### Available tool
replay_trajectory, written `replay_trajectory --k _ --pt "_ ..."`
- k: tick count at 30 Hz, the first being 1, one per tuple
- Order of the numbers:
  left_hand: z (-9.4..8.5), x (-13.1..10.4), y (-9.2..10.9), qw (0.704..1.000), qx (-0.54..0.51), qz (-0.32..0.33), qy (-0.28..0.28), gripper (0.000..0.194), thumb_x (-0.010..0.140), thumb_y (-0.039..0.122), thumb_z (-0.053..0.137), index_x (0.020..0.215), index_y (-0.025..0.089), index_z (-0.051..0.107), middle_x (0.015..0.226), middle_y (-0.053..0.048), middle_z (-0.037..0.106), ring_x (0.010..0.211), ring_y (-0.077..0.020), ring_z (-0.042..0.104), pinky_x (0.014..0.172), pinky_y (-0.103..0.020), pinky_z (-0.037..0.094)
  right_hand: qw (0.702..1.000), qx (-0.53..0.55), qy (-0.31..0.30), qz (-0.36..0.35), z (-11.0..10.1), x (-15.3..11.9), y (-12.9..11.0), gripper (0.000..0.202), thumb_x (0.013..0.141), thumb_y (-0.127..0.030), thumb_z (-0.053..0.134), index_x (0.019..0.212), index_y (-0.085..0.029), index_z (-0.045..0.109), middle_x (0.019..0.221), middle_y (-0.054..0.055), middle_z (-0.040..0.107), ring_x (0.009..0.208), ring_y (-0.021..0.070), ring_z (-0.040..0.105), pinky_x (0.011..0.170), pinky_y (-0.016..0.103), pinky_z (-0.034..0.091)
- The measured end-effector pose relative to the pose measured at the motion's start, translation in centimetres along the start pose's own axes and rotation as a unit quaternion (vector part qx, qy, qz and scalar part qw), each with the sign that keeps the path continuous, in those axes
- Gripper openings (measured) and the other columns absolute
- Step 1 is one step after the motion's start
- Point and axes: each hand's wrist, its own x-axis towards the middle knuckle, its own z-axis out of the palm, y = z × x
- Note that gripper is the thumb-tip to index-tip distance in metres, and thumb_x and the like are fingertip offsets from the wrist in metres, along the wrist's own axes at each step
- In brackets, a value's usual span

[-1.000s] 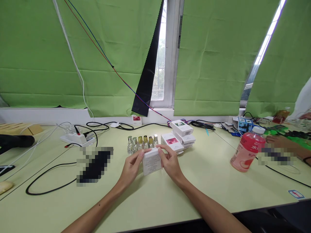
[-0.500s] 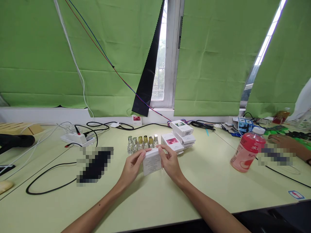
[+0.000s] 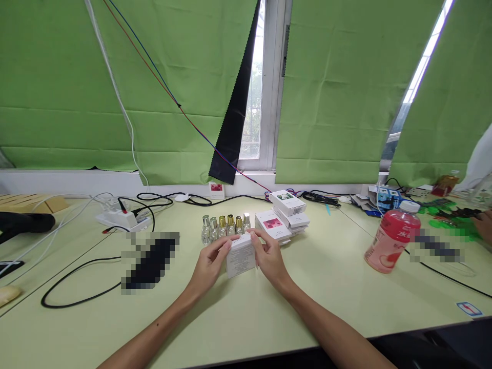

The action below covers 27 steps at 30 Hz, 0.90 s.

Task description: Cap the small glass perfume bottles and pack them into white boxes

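A small white box [image 3: 241,258] with fine print on its near face stands upright between my hands. My left hand [image 3: 209,264] is closed on its left side, thumb and fingers at the upper corner. My right hand [image 3: 271,261] grips the opposite side, with thumb and fingertips near the top edge. Just behind the box is a row of several small glass bottles [image 3: 206,231] with gold and silver caps, partly hidden by the box and my fingers. Beyond my right hand lies a pile of white boxes [image 3: 272,225], some with flower pictures.
A pink drink bottle [image 3: 392,238] stands on the right. Black cables and a white power strip [image 3: 125,219] lie on the left. Another white box [image 3: 217,191] leans at the back wall. A co-worker's hand [image 3: 483,225] shows at the far right edge.
My hands and the box stay almost still. The co-worker's hand at the far right has drawn back toward the picture's edge.
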Motion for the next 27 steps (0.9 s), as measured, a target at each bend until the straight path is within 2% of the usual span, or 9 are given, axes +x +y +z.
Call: replay_trajectory --k 8,17,22,27 --pt "0.1 0.0 -0.1 1.000 0.008 0.000 -0.004 0.048 0.090 0.057 0.057 0.111 0.019 0.078 0.119 -0.012 0.075 0.104 -0.0275 0.069 0.083 -0.031 0.057 1.000 -0.009 0.017 -0.024 0.0 0.1 0.2 0.048 0.090 -0.060 0.059 0.109 -0.020 0.077 0.071 0.005 0.067 0.066 0.0197 0.061 0.049 0.027 0.047" --pt "0.2 0.0 -0.2 1.000 -0.009 -0.001 -0.002 0.046 0.089 0.056 0.059 0.111 0.019 0.078 0.119 -0.011 0.075 0.102 -0.0271 0.070 0.081 -0.032 0.058 1.000 -0.001 0.012 -0.015 0.1 0.1 0.0 0.046 0.090 -0.059 0.060 0.109 -0.021 0.077 0.077 0.006 0.070 0.067 0.0192 0.061 0.050 0.027 0.047" --pt "0.2 -0.1 -0.7 1.000 -0.016 -0.002 -0.004 0.046 0.088 0.055 0.063 0.113 0.019 0.077 0.121 -0.012 0.074 0.099 -0.0269 0.072 0.080 -0.032 0.059 1.000 0.004 -0.001 0.005 0.0 0.1 0.1 0.046 0.091 -0.056 0.059 0.113 -0.019 0.075 0.073 0.004 0.067 0.066 0.0188 0.061 0.049 0.026 0.046" --pt "0.3 -0.1 -1.2 1.000 -0.020 -0.005 -0.006 0.046 0.088 0.054 0.064 0.115 0.019 0.074 0.125 -0.013 0.072 0.103 -0.0268 0.071 0.083 -0.032 0.059 1.000 0.010 -0.008 0.013 0.0 0.1 0.1 0.045 0.091 -0.055 0.059 0.112 -0.018 0.073 0.074 0.004 0.067 0.064 0.0176 0.059 0.049 0.026 0.045"
